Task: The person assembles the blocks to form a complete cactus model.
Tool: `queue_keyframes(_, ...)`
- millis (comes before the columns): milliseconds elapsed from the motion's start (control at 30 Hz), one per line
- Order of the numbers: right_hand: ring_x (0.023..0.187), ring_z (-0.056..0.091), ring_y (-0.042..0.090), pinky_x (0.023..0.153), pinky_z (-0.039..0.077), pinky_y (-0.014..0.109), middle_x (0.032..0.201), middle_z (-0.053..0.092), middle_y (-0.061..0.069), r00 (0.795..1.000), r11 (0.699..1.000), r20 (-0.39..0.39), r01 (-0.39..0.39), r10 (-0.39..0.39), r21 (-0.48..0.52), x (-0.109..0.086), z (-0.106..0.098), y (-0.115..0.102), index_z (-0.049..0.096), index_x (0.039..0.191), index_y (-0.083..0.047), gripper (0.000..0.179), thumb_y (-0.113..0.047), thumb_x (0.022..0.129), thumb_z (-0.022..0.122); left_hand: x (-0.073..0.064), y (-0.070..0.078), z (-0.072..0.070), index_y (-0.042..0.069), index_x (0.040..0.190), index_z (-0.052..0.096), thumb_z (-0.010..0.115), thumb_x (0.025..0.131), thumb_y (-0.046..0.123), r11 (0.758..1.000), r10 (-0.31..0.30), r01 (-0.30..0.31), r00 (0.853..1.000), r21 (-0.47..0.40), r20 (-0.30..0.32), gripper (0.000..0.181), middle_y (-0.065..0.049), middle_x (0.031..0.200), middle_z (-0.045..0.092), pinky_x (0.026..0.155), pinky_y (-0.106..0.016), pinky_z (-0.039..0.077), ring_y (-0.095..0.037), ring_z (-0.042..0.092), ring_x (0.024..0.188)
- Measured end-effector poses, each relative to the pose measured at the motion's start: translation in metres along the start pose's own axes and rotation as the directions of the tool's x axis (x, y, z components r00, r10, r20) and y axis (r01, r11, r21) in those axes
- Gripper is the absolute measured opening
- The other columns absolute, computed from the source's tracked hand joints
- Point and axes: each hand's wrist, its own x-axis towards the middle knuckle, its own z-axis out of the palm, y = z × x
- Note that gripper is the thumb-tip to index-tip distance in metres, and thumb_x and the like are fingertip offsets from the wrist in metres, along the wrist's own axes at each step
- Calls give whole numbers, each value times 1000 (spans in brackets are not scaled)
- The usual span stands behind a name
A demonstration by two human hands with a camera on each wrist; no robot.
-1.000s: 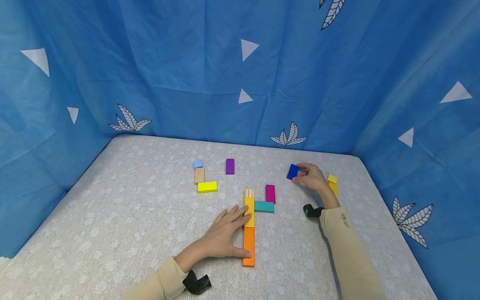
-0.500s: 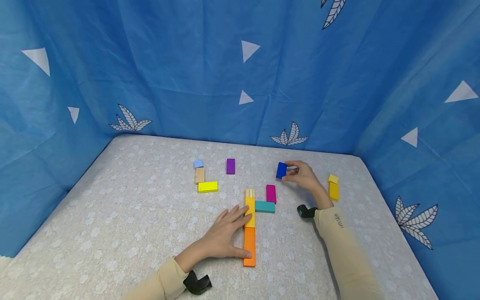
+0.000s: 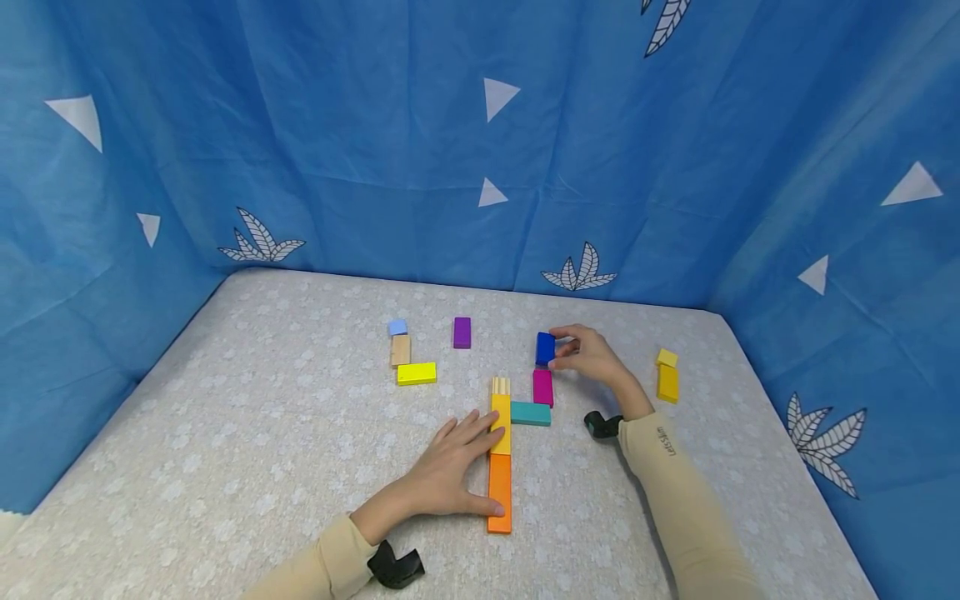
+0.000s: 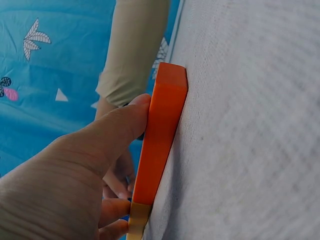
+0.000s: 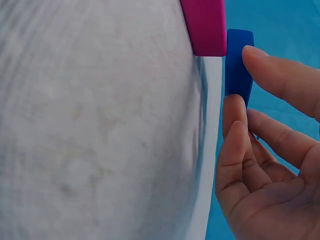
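Note:
My right hand (image 3: 588, 354) pinches a dark blue block (image 3: 545, 349) between thumb and fingers, just beyond the far end of a magenta block (image 3: 542, 388). In the right wrist view, the blue block (image 5: 238, 67) overlaps the magenta block's (image 5: 207, 30) corner. A teal block (image 3: 530, 414) lies crosswise at the magenta block's near end. My left hand (image 3: 442, 475) is spread with straight fingers, its thumb on an orange block (image 3: 499, 496) and fingertips on a yellow-orange block (image 3: 500, 433). These two lie end to end, with a pale striped piece (image 3: 500, 386) at the far end.
A light blue block (image 3: 397, 327), a wooden-coloured block (image 3: 401, 351) and a bright yellow block (image 3: 417, 373) lie left of centre. Near them is a purple block (image 3: 462, 332). At right lie a small yellow block (image 3: 667, 357) and an amber block (image 3: 667, 384). A blue curtain (image 3: 420, 208) surrounds the table.
My right hand has carried the dark blue block leftward, away from the amber and small yellow blocks, to the magenta block's far end. The block has turned straighter. My left hand has stayed put.

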Motion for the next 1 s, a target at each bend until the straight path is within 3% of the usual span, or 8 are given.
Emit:
queue_keyframes(567,98,61,25,86,54,37,120,60,17,999,1000,49,1,-1,3,3,2,4,55,137,-4,60,-13,82,78,1,0,0,12,149,41,76,72,62,1000,-10,10,1000,14,4,98,-3,163,23,120,-58,12,-33,17,151)
queue_keyframes(1000,96,60,26,79,50,30,118,60,20,997,999,81,8,-11,35,3,1,2,54,136,0,61,-12,82,78,1,0,0,11,149,42,76,72,61,1000,-6,6,1000,5,-4,98,-4,163,23,120,-58,12,-34,17,151)
